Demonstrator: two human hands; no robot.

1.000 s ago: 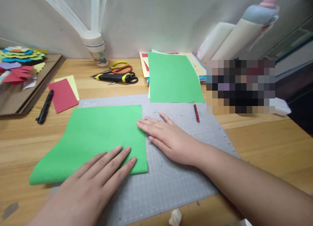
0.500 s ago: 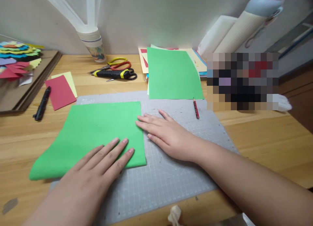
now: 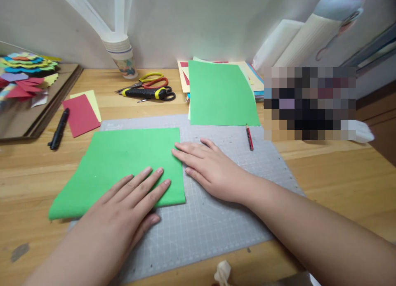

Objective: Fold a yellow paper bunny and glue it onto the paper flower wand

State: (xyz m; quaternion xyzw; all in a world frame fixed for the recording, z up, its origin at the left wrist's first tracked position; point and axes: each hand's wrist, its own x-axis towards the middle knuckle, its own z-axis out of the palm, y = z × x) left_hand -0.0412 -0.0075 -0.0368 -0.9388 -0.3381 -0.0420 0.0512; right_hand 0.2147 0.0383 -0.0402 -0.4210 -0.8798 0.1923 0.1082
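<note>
A green sheet of paper (image 3: pixel 123 154), folded over with a rounded bend along its near edge, lies on the grey cutting mat (image 3: pixel 198 232). My left hand (image 3: pixel 133 203) rests flat on the near part of the sheet, fingers spread, thumb off its near edge over the mat. At the sheet's right edge, my right hand (image 3: pixel 207 166) lies with fingers stretched out, its fingertips touching the paper. The near left corner of the fold stands a little puffed up past the mat.
Another green sheet (image 3: pixel 222 94) tops a paper stack behind the mat, near a short pencil (image 3: pixel 250 138). Scissors (image 3: pixel 154 80) and a black-and-yellow tool (image 3: pixel 144 93) lie at the back. Red paper (image 3: pixel 82 116), a black pen (image 3: pixel 58 130) and a paper cup (image 3: pixel 125 63) are leftward.
My left hand has slid slightly away from me over the sheet, and its thumb now shows. The near folded edge has moved back and flattened a little. My right hand stays at the right edge.
</note>
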